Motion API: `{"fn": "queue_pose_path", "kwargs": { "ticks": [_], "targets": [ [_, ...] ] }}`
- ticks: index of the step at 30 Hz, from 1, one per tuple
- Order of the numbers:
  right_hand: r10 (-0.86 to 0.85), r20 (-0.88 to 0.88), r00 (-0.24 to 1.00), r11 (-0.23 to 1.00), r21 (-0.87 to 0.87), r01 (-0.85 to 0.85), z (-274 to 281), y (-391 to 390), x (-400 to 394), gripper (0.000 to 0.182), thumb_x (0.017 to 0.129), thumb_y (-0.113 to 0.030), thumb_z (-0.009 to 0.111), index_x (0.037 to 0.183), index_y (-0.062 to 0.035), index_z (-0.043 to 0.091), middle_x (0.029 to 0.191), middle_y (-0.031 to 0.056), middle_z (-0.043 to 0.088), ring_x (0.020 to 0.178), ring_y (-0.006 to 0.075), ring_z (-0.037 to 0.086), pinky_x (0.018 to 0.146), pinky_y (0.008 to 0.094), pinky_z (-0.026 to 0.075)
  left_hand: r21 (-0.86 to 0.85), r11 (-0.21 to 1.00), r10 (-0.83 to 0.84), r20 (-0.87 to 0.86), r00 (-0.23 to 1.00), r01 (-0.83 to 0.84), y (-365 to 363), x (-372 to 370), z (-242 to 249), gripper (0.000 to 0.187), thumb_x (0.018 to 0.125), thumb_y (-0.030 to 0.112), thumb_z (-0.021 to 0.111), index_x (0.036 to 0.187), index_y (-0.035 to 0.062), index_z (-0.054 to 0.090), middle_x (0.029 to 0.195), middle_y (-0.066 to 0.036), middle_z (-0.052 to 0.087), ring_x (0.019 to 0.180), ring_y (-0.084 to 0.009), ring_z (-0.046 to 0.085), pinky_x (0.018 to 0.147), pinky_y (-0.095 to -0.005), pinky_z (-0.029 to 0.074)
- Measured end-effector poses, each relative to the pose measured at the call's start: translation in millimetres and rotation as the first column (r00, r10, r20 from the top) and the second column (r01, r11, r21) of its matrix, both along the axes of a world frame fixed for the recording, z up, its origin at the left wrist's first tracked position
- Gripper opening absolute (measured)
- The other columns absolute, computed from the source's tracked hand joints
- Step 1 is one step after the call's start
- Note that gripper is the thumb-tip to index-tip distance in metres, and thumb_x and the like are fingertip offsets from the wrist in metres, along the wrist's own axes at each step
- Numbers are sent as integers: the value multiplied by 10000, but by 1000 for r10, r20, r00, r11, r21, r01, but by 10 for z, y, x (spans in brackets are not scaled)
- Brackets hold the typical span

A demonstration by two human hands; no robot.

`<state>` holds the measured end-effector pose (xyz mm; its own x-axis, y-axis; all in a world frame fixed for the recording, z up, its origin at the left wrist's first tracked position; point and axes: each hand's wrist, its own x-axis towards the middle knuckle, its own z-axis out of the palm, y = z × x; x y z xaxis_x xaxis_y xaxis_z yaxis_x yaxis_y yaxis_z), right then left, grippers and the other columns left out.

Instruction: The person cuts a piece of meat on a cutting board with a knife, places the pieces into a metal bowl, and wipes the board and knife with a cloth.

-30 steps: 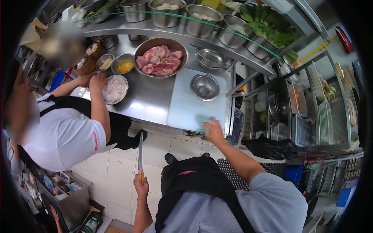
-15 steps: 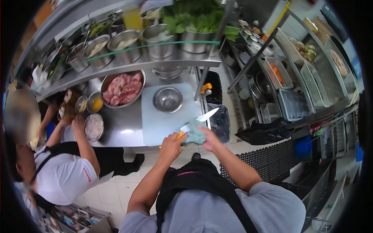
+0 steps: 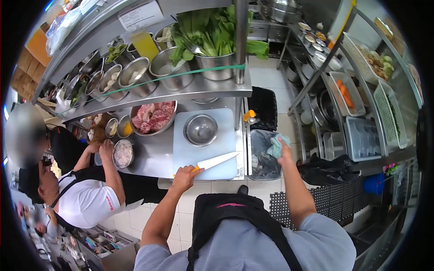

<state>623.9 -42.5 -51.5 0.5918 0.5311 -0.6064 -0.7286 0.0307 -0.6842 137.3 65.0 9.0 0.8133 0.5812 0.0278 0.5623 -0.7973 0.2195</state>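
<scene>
My left hand (image 3: 184, 178) is closed round the yellow handle of a kitchen knife (image 3: 219, 160). Its bare blade points right, over the near part of a pale cutting board (image 3: 181, 131). On the board stands a steel bowl (image 3: 200, 130), toward the back. Out to the right, my right hand (image 3: 285, 152) grips a crumpled green cloth (image 3: 278, 145). That cloth is above the right edge of a bin lined with a clear bag (image 3: 264, 169).
A bowl of raw meat (image 3: 153, 118) stands left of the board. At the left a co-worker (image 3: 90, 198) has both hands by a bowl of pale food (image 3: 123, 153). Overhead a steel shelf (image 3: 181, 91) holds metal pots and leafy greens (image 3: 212, 34). Racks with baskets (image 3: 347, 97) line the right.
The cloth has come off the knife blade and moved right with my right hand, over the bin. My left hand has shifted left and lower with the knife, its blade now over the board.
</scene>
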Motion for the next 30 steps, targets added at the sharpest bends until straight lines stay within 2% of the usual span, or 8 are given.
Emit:
{"fn": "queue_pose_path", "kwargs": {
  "ticks": [4,5,8,9,11,17,22,30],
  "targets": [
    [261,127,957,965,-29,-260,268,-142,-285,344,905,-169,772,1205,-47,655,1036,96,746,887,235,734,772,382,603,95,994,33,196,980,-52,288,47,-42,393,923,224,689,1315,244,687,1069,-96,665,892,-293,653,756,-398,514],
    [283,169,944,959,-63,-276,259,-141,-406,343,903,-150,775,1207,-47,657,1052,87,743,915,218,729,799,361,594,-86,930,364,333,870,-357,429,148,-119,419,925,289,706,1330,196,652,1063,-115,663,878,-285,657,769,-407,521],
    [373,309,875,928,-144,-345,424,54,-959,351,889,-108,781,1215,-45,665,1089,73,737,964,182,711,860,340,573,-622,476,879,369,303,-622,868,569,-278,507,931,308,721,1336,68,533,972,-130,651,792,-229,647,704,-419,550],
    [395,441,806,916,-127,-380,470,189,-1149,342,883,-106,780,1200,-31,675,1073,67,739,972,173,701,873,333,562,-630,472,881,371,295,-617,999,681,-309,507,931,308,721,1336,68,533,972,-130,651,792,-229,647,704,-419,550],
    [398,685,610,895,-144,-423,556,499,-1436,351,859,-93,768,1192,-20,684,1053,83,740,971,188,696,898,336,542,-971,66,982,22,188,-231,1186,794,-371,481,927,232,704,1322,59,492,899,-100,636,715,-170,618,586,-369,549],
    [296,934,-202,914,-338,-223,466,1461,-1838,605,804,-169,775,1362,-38,581,1302,237,570,1222,393,546,1033,484,443,-984,78,997,74,29,-158,1087,-124,-160,325,887,102,661,1206,89,600,815,-27,631,620,-128,585,453,-293,492],
    [664,681,-310,734,-672,97,-69,2075,-2272,664,773,-252,789,1389,-109,586,1365,174,542,1170,373,542,1023,450,440,-976,140,983,157,-93,-168,436,-1366,97,457,857,5,603,1311,50,574,1034,-62,680,781,-144,675,509,-277,543],
    [491,859,-140,783,-507,-360,-8,2288,-2884,408,781,-86,709,1189,-65,687,1117,125,672,1094,359,622,940,447,516,-945,181,958,232,-168,-273,37,-1720,-16,455,865,-16,592,1318,20,558,1066,-83,683,821,-153,681,563,-282,563]
  ]
}}
